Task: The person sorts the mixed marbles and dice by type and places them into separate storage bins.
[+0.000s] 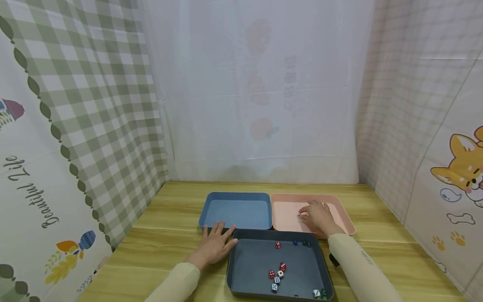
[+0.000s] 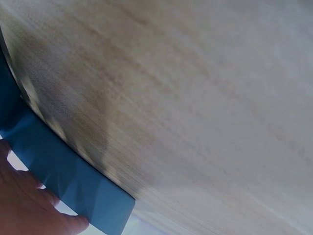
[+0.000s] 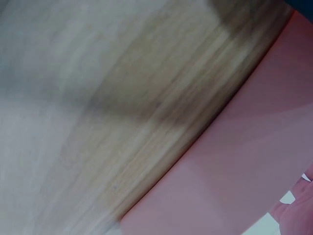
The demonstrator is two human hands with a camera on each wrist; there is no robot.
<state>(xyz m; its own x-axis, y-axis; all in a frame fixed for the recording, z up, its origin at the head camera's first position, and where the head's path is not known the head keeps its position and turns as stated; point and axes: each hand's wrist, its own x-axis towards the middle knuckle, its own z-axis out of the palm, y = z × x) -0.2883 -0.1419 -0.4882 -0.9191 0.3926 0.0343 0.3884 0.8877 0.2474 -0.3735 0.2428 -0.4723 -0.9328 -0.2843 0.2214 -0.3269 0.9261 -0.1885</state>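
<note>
In the head view my right hand is over the pink tray, pinching a small white die at its fingertips. Part of that hand also shows beside the pink wall in the right wrist view. My left hand lies with fingers spread at the front edge of the blue tray, its thumb by the left corner of the dark grey tray. In the grey tray lie red dice, white dice, dark blue dice and green dice.
The three trays stand together on a wood-grain table. A green checked cloth hangs on the left, a white curtain at the back, and a printed cloth on the right.
</note>
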